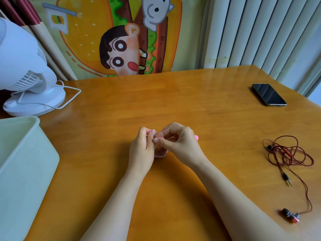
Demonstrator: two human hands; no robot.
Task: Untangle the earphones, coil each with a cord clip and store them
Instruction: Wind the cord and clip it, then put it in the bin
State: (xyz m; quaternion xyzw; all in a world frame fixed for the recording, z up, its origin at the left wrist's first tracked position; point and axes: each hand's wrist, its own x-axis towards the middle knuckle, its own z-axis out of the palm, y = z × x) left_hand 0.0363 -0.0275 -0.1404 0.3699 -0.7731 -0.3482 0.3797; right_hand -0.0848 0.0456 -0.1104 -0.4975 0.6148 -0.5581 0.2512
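Earphones in two sets are on view over the wooden surface (pixel 173 101), which carries everything noted here. The largest item on it is a white bin (pixel 26 171) at the near left edge, open at the top with its interior not visible; it is judged to be the storage place. Behind it stands a white fan (pixel 22 66), its cable looped on the surface. A dark phone (pixel 268 94) lies face up at the far right, well apart from the work. The red earphones (pixel 291 153) lie near the right edge in a loose, uncoiled heap, with the jack plug (pixel 288 180) and one earbud (pixel 291 216) trailing toward the near side. No clip is seen on them and neither hand touches them. At centre, the left hand (pixel 141 150) and right hand (pixel 178 141) meet just above the surface, both with fingers curled and closed on the pink earphones (pixel 160 153), whose cord shows as a small wound bundle below and between the palms. A small pink piece (pixel 196 137) shows past the right knuckles; whether it is a cord clip or an earbud cannot be told. Assessment: the sets lie separated, so untangling appears done. The pink set is wound and seemingly at the clipping step, though no fastened clip is visible. The red set is left to coil and clip, and neither set is stored.
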